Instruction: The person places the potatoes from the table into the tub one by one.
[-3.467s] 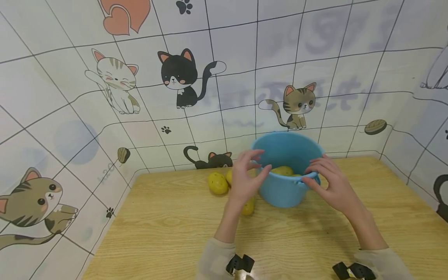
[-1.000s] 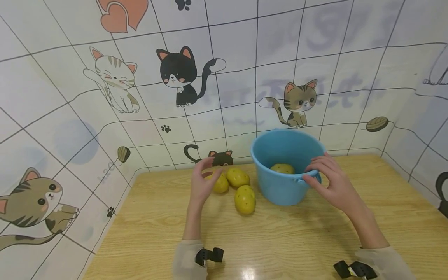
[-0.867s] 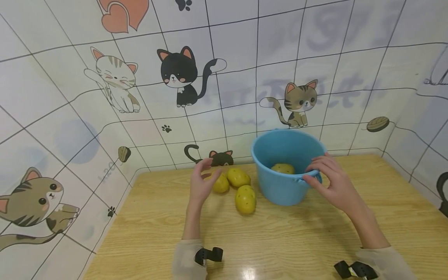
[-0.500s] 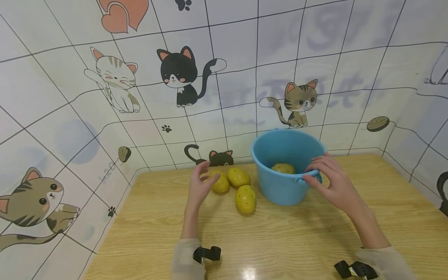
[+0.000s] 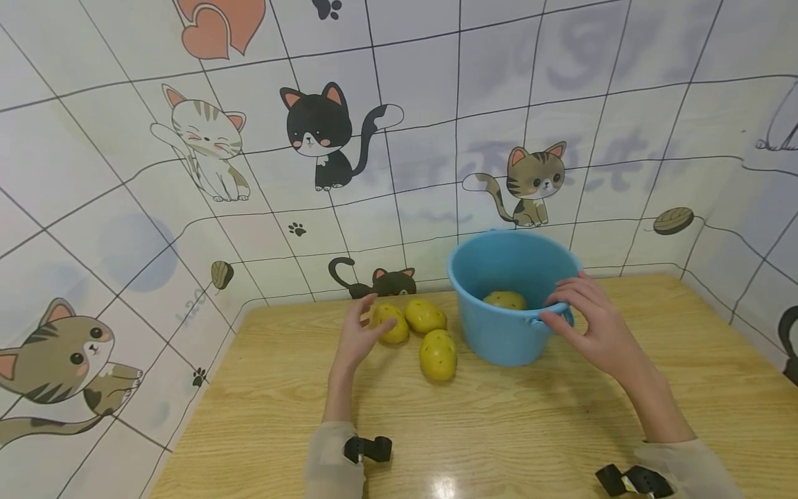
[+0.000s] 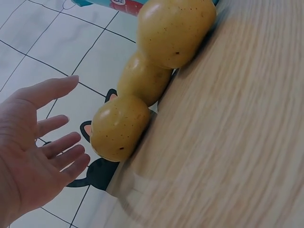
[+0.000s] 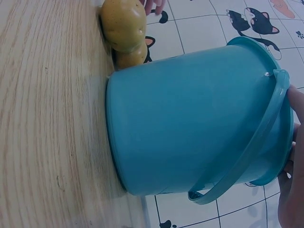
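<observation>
From where I'm standing, person's at a wooden tabletop (image 5: 262,409), both hands out toward the far edge. L hand (image 5: 359,337) is by the left potato (image 5: 394,327), nr the far edge, left of the edge's midpt. Its thumb is well apart from the fingers, which are slightly bent & a bit spread, pinching nothing; from the L wrist view a small gap shows btwn fingertips & potato, so no contact.

Two more yellow, dark-spotted ones are close by: rear potato (image 5: 426,317) just right of it, also nr the far edge, & front potato (image 5: 438,355) a bit closer to the near edge. Can't tell for sure if all 3 touch.

R hand (image 5: 589,322) grips the rim of the blue bucket (image 5: 501,339) on its near-right side: thumb outside, fingers close tog. & hooked over inside, pinching the rim btwn them. Bucket's upright nr the far edge, right of the 3 potatoes, well in from the far-right corner. Its handle (image 7: 242,156) slants down the outer wall. At least 1 potato inside (image 5: 505,300), partly hidden by the rim.

Beige sleeves (image 5: 333,457), w/ a black wrist device (image 5: 368,450) on each arm. Behind the far edge: white wall (image 5: 424,180), grid lines, cartoon cats & paw prints.
</observation>
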`<action>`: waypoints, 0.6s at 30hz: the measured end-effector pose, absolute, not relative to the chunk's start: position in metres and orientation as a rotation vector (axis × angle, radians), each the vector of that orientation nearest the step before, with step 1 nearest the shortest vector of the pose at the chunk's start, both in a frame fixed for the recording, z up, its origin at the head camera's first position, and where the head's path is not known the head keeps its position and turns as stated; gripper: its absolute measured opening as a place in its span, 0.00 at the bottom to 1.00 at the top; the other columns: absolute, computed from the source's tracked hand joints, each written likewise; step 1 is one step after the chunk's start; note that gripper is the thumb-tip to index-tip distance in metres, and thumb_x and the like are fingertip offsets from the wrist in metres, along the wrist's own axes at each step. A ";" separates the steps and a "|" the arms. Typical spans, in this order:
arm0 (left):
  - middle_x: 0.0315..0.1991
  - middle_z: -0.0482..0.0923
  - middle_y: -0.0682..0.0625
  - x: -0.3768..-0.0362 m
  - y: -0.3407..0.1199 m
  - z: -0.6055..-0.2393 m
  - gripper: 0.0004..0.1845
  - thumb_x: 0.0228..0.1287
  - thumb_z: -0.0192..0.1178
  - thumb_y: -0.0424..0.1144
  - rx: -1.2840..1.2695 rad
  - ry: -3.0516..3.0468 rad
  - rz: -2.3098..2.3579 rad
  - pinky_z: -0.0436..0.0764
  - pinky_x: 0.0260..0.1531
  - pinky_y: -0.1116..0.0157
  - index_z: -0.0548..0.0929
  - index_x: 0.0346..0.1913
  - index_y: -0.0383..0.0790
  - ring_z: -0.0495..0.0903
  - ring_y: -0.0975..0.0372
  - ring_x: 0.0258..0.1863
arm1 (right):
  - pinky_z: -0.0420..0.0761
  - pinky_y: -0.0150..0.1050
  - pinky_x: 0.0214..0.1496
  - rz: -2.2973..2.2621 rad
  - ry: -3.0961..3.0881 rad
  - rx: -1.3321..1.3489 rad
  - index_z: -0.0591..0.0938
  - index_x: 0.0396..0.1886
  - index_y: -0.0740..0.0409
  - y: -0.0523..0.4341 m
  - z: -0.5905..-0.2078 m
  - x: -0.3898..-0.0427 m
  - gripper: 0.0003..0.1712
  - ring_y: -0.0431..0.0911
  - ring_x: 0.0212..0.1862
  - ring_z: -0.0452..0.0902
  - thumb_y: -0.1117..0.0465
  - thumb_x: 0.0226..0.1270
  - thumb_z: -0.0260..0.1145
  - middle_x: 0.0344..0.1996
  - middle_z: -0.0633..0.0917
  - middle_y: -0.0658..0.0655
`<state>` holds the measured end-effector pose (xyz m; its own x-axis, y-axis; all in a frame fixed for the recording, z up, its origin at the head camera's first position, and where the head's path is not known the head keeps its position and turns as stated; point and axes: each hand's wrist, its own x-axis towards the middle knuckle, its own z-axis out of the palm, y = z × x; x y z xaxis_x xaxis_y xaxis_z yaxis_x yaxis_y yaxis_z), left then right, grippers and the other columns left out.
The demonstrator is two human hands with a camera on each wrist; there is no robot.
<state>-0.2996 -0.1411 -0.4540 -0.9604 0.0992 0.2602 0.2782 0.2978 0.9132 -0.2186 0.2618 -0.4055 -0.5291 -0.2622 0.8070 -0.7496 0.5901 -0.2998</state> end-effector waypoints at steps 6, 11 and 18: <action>0.72 0.65 0.36 -0.303 -0.142 -0.458 0.40 0.59 0.74 0.38 -0.375 -2.486 -1.715 0.64 0.70 0.46 0.68 0.71 0.32 0.60 0.42 0.72 | 0.52 0.51 0.78 0.839 -2.087 0.793 0.83 0.39 0.55 0.261 -0.405 -0.218 0.14 0.50 0.55 0.71 0.49 0.71 0.68 0.41 0.82 0.53; 0.73 0.63 0.37 -0.306 -0.144 -0.463 0.40 0.59 0.74 0.41 -0.372 -2.551 -1.693 0.63 0.71 0.47 0.69 0.72 0.36 0.59 0.44 0.73 | 0.52 0.51 0.78 0.846 -2.093 0.784 0.84 0.39 0.54 0.260 -0.406 -0.217 0.11 0.49 0.55 0.71 0.52 0.69 0.70 0.41 0.82 0.53; 0.73 0.61 0.34 -0.306 -0.148 -0.467 0.40 0.58 0.74 0.39 -0.375 -2.530 -1.775 0.63 0.71 0.47 0.69 0.72 0.34 0.60 0.43 0.72 | 0.52 0.53 0.78 0.843 -2.076 0.800 0.84 0.39 0.54 0.259 -0.407 -0.218 0.14 0.50 0.54 0.72 0.48 0.71 0.68 0.41 0.83 0.54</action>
<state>-0.3062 -0.1478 -0.4670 -0.9706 0.1794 0.1605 0.2120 0.3212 0.9230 -0.2176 0.2588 -0.4066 -0.5286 -0.2611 0.8077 -0.7502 0.5891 -0.3004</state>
